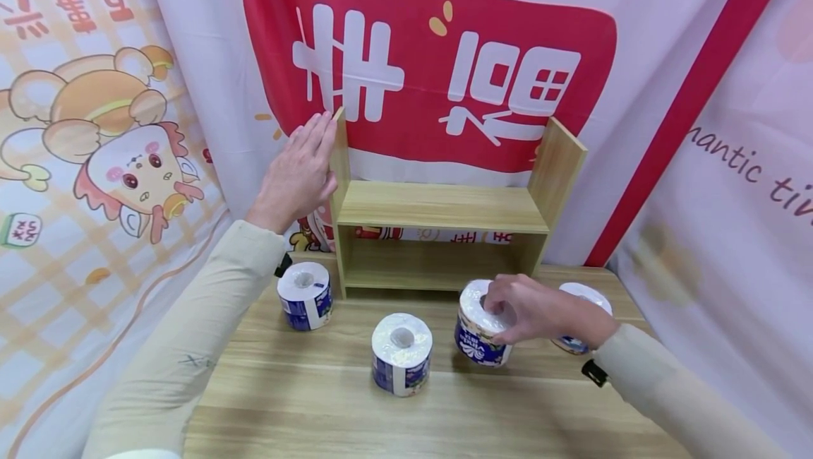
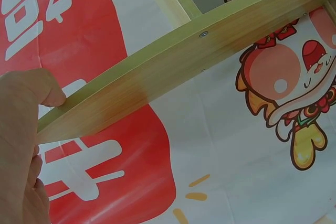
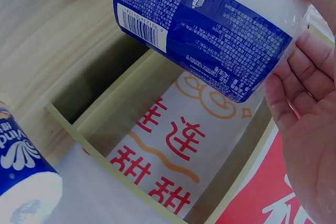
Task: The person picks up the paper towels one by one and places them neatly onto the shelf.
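Observation:
My left hand (image 1: 301,169) is at the top of the left side panel of a small wooden shelf (image 1: 444,203). In the left wrist view the panel (image 2: 136,90) passes between the thumb and the fingers. My right hand (image 1: 540,309) grips a wrapped toilet paper roll (image 1: 473,335) by its upper end. This roll is tilted, and its blue printed label (image 3: 199,32) with a barcode faces the right wrist camera. Other toilet paper rolls stand upright on the table: one left of the shelf (image 1: 306,296), one at the front middle (image 1: 402,354), and one partly behind my right wrist (image 1: 581,296).
The wooden table (image 1: 330,402) carries the shelf at its back edge, with two boards between its side panels. A white cloth with a red banner (image 1: 419,63) hangs close behind. Printed cloths (image 1: 95,183) close in the left and right sides.

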`<state>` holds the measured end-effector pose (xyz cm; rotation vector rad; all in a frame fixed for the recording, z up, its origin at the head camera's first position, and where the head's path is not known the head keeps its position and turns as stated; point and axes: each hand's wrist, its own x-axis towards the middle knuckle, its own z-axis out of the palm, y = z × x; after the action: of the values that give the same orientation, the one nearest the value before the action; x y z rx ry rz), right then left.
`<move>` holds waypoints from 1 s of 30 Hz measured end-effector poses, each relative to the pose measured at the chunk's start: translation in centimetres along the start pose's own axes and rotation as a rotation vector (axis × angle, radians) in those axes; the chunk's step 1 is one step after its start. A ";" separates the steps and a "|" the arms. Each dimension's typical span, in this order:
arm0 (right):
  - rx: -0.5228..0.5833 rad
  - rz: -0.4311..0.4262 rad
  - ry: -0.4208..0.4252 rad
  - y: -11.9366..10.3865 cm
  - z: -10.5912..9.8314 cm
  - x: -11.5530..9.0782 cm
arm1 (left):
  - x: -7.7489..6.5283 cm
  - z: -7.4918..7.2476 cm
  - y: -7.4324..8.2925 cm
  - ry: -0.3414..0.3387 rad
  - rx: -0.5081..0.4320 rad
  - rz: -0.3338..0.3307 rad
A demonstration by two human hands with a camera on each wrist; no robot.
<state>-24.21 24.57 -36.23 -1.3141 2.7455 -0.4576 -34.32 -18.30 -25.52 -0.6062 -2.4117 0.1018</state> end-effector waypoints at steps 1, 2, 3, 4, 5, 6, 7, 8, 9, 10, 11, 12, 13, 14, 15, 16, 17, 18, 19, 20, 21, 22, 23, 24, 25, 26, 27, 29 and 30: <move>0.000 -0.002 0.000 0.0 -0.1 0.1 | 0.0 0.0 0.0 -0.001 0.000 0.000; 0.000 -0.002 -0.002 -0.1 -0.2 0.2 | 0.0 0.0 0.0 -0.002 0.000 0.000; 0.000 -0.005 -0.001 -0.1 -0.3 0.3 | 0.0 0.0 0.0 -0.002 0.000 0.001; 0.001 -0.006 -0.002 -0.2 -0.4 0.4 | 0.0 0.0 0.0 -0.002 0.000 0.001; 0.001 -0.006 -0.003 -0.2 -0.5 0.5 | 0.0 0.0 0.0 -0.003 0.000 0.001; 0.000 -0.003 -0.005 -0.3 -0.7 0.7 | 0.0 0.1 0.0 -0.004 -0.001 0.000; -0.001 0.005 -0.009 -0.4 -0.8 0.8 | 0.0 0.1 0.0 -0.006 -0.001 0.000; -0.004 0.010 -0.010 -0.5 -1.0 0.9 | 0.0 0.1 0.0 -0.006 -0.003 -0.001; -0.007 0.011 -0.011 -0.5 -1.2 1.1 | 0.0 0.1 0.0 -0.005 -0.003 0.000; -0.011 0.015 -0.011 -0.6 -1.4 1.2 | 0.0 0.1 0.0 -0.005 -0.003 0.000; -0.015 0.018 -0.011 -0.7 -1.6 1.3 | 0.0 0.1 0.0 -0.003 -0.004 0.001; -0.020 0.018 -0.007 -0.8 -1.7 1.4 | 0.0 0.0 0.0 -0.002 -0.004 0.001; -0.027 0.014 -0.002 -0.9 -1.9 1.5 | 0.0 0.0 0.0 0.000 -0.005 0.002; -0.032 0.010 0.002 -0.9 -2.1 1.7 | 0.0 0.0 0.0 0.002 -0.005 0.002; -0.036 -0.001 0.009 -1.0 -2.2 1.8 | 0.0 0.0 0.0 0.003 -0.005 0.002; -0.045 -0.007 0.014 -1.0 -2.3 1.9 | 0.0 0.1 0.0 0.004 -0.006 0.002; -0.051 -0.012 0.017 -1.1 -2.5 2.1 | 0.0 0.1 0.0 0.004 -0.006 0.002; -0.058 -0.018 0.018 -1.1 -2.6 2.2 | 0.0 0.1 -0.1 0.003 -0.006 0.002; -0.065 -0.023 0.019 -1.1 -2.8 2.3 | 0.0 0.1 -0.1 0.003 -0.005 0.002; -0.069 -0.027 0.018 -1.2 -2.9 2.4 | 0.0 0.2 -0.1 0.003 -0.004 0.003; -0.075 -0.030 0.016 -1.2 -3.1 2.6 | 0.1 0.2 -0.1 0.003 -0.003 0.004; -0.080 -0.030 0.015 -1.3 -3.3 2.7 | 0.1 0.2 -0.2 0.005 -0.002 0.005; -0.084 -0.030 0.014 -1.5 -3.5 2.8 | 0.1 0.2 -0.2 0.005 -0.002 0.005; -0.090 -0.035 0.015 -1.6 -3.7 3.0 | 0.1 0.3 -0.2 0.005 -0.002 0.006; -0.097 -0.039 0.018 -1.7 -3.9 3.1 | 0.1 0.3 -0.2 0.004 -0.003 0.006; -0.104 -0.043 0.019 -1.8 -4.1 3.3 | 0.1 0.3 -0.2 0.004 -0.005 0.005; -0.111 -0.045 0.021 -2.0 -4.3 3.4 | 0.1 0.3 -0.3 0.003 -0.006 0.004; -0.123 -0.047 0.023 -2.2 -4.6 3.7 | 0.1 0.4 -0.3 -0.001 -0.008 0.002; -0.128 -0.045 0.024 -2.2 -4.7 3.9 | 0.1 0.4 -0.3 -0.002 -0.009 0.002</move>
<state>-25.84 21.36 -30.83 -1.4103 2.8116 -0.3068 -34.74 -18.43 -25.66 -0.6124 -2.4148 0.0920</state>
